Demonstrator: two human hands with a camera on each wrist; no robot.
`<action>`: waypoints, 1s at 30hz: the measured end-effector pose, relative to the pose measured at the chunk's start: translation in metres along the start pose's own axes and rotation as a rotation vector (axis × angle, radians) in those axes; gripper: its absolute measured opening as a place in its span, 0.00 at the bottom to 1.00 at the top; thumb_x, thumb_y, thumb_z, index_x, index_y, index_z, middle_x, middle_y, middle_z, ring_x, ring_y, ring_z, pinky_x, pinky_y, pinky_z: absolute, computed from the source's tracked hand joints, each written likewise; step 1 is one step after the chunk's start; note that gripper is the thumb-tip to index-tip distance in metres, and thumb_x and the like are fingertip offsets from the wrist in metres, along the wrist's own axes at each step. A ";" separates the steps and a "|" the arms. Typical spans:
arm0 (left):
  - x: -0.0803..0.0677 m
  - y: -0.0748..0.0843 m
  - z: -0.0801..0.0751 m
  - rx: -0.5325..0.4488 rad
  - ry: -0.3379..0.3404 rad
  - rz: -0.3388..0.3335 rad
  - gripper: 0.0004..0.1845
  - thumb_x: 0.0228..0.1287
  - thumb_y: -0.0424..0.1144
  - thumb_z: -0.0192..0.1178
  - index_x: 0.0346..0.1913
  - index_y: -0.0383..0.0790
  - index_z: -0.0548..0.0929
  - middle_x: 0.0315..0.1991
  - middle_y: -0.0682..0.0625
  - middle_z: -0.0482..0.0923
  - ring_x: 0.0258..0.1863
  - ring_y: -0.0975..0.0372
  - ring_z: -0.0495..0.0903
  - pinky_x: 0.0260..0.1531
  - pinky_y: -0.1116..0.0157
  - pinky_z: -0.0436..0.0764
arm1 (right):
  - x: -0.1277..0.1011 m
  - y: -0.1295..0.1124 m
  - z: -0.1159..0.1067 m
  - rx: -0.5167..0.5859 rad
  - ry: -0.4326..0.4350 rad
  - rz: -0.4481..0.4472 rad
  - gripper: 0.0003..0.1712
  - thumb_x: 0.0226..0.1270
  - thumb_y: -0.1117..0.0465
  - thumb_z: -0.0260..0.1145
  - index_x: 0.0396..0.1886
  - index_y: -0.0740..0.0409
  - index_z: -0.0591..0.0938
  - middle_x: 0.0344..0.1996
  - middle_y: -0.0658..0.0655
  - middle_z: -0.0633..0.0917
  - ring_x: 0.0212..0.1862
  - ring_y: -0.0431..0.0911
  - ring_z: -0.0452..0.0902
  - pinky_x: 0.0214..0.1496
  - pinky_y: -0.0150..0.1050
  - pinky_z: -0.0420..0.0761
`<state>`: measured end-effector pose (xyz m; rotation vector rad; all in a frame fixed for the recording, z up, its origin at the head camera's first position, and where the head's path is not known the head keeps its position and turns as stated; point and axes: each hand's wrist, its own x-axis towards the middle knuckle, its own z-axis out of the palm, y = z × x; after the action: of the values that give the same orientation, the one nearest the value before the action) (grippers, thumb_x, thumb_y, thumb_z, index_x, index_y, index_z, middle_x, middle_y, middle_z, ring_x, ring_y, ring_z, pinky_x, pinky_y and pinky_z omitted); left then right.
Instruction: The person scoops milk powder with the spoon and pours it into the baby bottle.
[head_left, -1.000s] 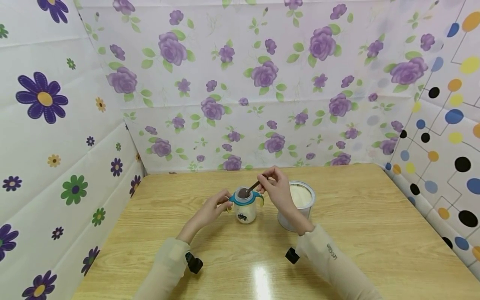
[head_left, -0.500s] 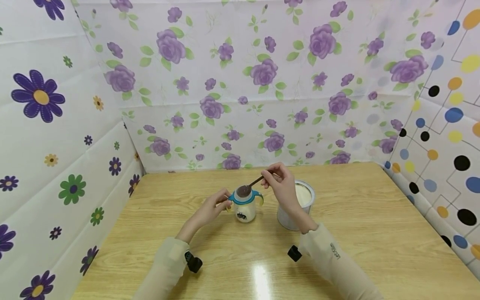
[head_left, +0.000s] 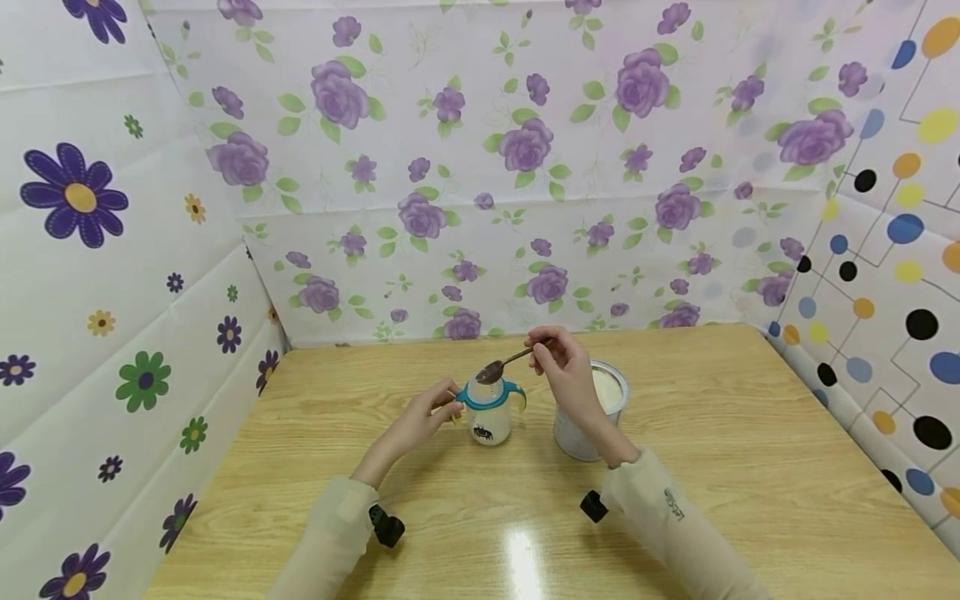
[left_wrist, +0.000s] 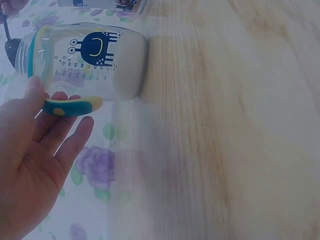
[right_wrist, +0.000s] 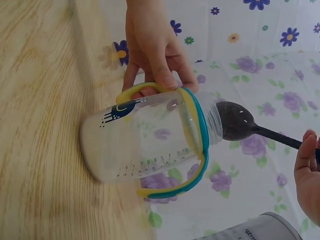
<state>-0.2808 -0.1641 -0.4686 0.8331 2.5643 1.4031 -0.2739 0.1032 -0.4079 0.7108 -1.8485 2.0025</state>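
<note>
The left hand sat nearest the front edge of the table, its thumb and fingers curled round the yellow-and-teal handle of the baby bottle. The bottle stood upright near the middle of the table, closer to the back edge than the front, with a layer of white powder in its bottom. Just right of it, the right hand pinched the thin handle of a dark spoon, whose bowl hung just above the bottle's open mouth and tilted down toward it. Behind that hand and a little toward the right edge stood the open powder tin, close beside the bottle but apart from it in the wrist view.

The neck of the bottle looked hardly wider than the spoon's bowl, so any powder clinging to the spoon would likely fall on the rim or the table if the bowl drifted off centre. The grip on the bottle was on one handle only; a knock from the spoon against the neck could probably tip or turn the light bottle. The right forearm also lay close over the tin, and a careless sweep back toward it might catch its rim and spill powder.
</note>
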 end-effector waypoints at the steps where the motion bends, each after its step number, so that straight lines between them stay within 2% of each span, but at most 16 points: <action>1: 0.000 0.000 0.000 -0.001 0.000 -0.001 0.05 0.75 0.40 0.49 0.47 0.48 0.74 0.40 0.34 0.81 0.45 0.45 0.81 0.47 0.48 0.80 | -0.001 -0.003 0.000 -0.022 -0.013 -0.015 0.10 0.74 0.68 0.54 0.49 0.70 0.75 0.39 0.55 0.80 0.30 0.40 0.74 0.30 0.32 0.75; 2: 0.000 0.001 0.000 -0.005 0.000 -0.001 0.05 0.75 0.40 0.49 0.47 0.48 0.74 0.40 0.34 0.81 0.45 0.45 0.81 0.47 0.47 0.80 | -0.001 -0.007 0.001 -0.045 -0.027 -0.024 0.10 0.74 0.70 0.53 0.49 0.70 0.75 0.38 0.54 0.80 0.29 0.40 0.73 0.28 0.32 0.74; 8: 0.000 0.001 0.000 -0.020 0.002 0.008 0.06 0.75 0.41 0.49 0.47 0.46 0.74 0.39 0.34 0.81 0.44 0.46 0.82 0.47 0.46 0.79 | -0.006 -0.030 0.005 -0.204 -0.099 -0.123 0.11 0.72 0.76 0.49 0.49 0.73 0.75 0.37 0.68 0.80 0.26 0.44 0.68 0.25 0.29 0.70; 11: 0.000 0.000 0.000 -0.017 0.006 0.005 0.06 0.75 0.41 0.50 0.47 0.46 0.74 0.39 0.35 0.81 0.44 0.47 0.82 0.47 0.45 0.79 | -0.008 -0.033 0.005 -0.257 -0.108 -0.169 0.11 0.71 0.78 0.49 0.49 0.73 0.75 0.38 0.68 0.80 0.26 0.44 0.69 0.26 0.30 0.72; 13: 0.000 0.000 0.001 -0.007 0.007 -0.001 0.05 0.75 0.41 0.50 0.47 0.47 0.74 0.39 0.35 0.81 0.43 0.48 0.82 0.47 0.46 0.80 | -0.009 -0.033 0.004 -0.258 -0.099 -0.168 0.11 0.71 0.77 0.48 0.49 0.73 0.74 0.38 0.68 0.80 0.26 0.42 0.68 0.25 0.30 0.71; 16: 0.000 0.001 0.001 0.005 0.005 0.000 0.05 0.75 0.41 0.49 0.47 0.48 0.74 0.39 0.35 0.81 0.43 0.49 0.82 0.46 0.47 0.80 | -0.009 -0.030 0.001 -0.214 -0.061 -0.115 0.11 0.73 0.75 0.48 0.49 0.72 0.74 0.35 0.64 0.78 0.26 0.40 0.67 0.24 0.30 0.69; 22: 0.001 0.000 0.001 0.013 0.002 0.013 0.04 0.75 0.39 0.49 0.47 0.47 0.73 0.38 0.36 0.81 0.43 0.49 0.82 0.45 0.47 0.81 | -0.004 -0.008 -0.014 -0.031 0.059 0.001 0.10 0.76 0.70 0.48 0.51 0.69 0.72 0.40 0.54 0.78 0.30 0.40 0.68 0.28 0.33 0.70; 30: -0.001 0.003 0.001 0.000 0.002 0.014 0.04 0.75 0.38 0.49 0.47 0.46 0.73 0.38 0.37 0.81 0.43 0.49 0.82 0.47 0.46 0.81 | 0.001 -0.004 -0.033 0.076 0.142 -0.009 0.09 0.78 0.66 0.48 0.52 0.61 0.71 0.38 0.53 0.81 0.29 0.38 0.69 0.28 0.29 0.70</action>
<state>-0.2788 -0.1629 -0.4670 0.8521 2.5647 1.4082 -0.2771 0.1357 -0.4050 0.5801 -1.6936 2.0703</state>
